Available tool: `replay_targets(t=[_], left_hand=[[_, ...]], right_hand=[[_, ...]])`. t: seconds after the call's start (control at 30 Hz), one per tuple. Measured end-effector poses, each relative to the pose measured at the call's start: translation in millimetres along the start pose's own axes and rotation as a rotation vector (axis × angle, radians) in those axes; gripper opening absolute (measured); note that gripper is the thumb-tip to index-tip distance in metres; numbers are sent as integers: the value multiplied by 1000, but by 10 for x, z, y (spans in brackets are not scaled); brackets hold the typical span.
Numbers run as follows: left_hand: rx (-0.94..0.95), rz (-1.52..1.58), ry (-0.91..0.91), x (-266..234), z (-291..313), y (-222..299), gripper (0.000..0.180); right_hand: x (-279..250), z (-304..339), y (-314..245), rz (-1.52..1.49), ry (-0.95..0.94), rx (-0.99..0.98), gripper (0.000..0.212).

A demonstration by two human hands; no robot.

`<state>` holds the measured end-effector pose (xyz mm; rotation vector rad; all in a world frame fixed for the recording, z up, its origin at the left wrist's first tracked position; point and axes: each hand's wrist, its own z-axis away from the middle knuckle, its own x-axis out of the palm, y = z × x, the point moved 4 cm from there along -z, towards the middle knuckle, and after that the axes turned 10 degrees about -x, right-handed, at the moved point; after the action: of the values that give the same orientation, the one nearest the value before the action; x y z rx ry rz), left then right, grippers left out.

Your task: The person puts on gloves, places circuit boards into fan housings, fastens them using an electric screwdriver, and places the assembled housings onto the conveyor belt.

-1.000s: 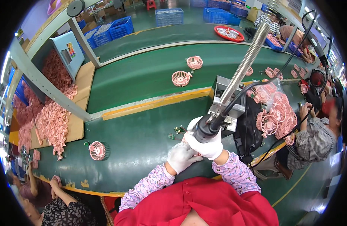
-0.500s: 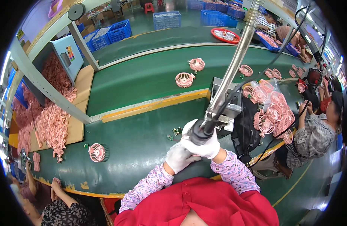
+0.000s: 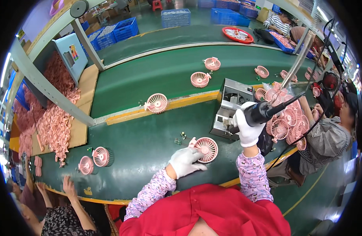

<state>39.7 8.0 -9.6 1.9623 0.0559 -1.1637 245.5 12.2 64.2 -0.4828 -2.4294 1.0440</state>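
Note:
My right hand [image 3: 248, 126], in a white glove, is closed around a black electric screwdriver [image 3: 262, 114] hung from a coiled metal spring. The screwdriver's tip end is beside the metal box [image 3: 224, 122], probably a screw feeder. My left hand [image 3: 184, 162], gloved too, grips the left rim of a round pink fan housing [image 3: 207, 150] lying on the green bench. A small green circuit board [image 3: 177, 141] and a wired part [image 3: 183, 135] lie just left of this housing.
Several pink fan housings are heaped at right [image 3: 289, 118]. Another fan housing [image 3: 156, 103] straddles the belt's yellow edge; a pair [image 3: 100, 156] sits at left. Pink parts [image 3: 55, 129] spill over cardboard. A co-worker [image 3: 326, 133] sits at right; another person's hands [image 3: 70, 188] are at lower left.
My right hand has swung the screwdriver rightward from above the housing to the metal box, uncovering the housing. One fan housing has appeared at the belt edge, another at left. Belt housings have shifted right.

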Motion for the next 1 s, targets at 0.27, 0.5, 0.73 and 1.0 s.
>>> replay_targets(t=[0.27, 0.5, 0.73, 1.0], left_hand=[[11, -63, 17, 178, 14, -116, 25], [3, -65, 19, 192, 12, -117, 25], [4, -84, 38, 197, 16, -127, 26], [12, -85, 41, 215, 27, -141, 26]], right_hand=[[389, 335, -97, -272, -121, 310, 23], [457, 475, 182, -137, -205, 326, 21], [514, 494, 172, -219, -496, 319, 26], [296, 128, -241, -189, -128, 147, 33]])
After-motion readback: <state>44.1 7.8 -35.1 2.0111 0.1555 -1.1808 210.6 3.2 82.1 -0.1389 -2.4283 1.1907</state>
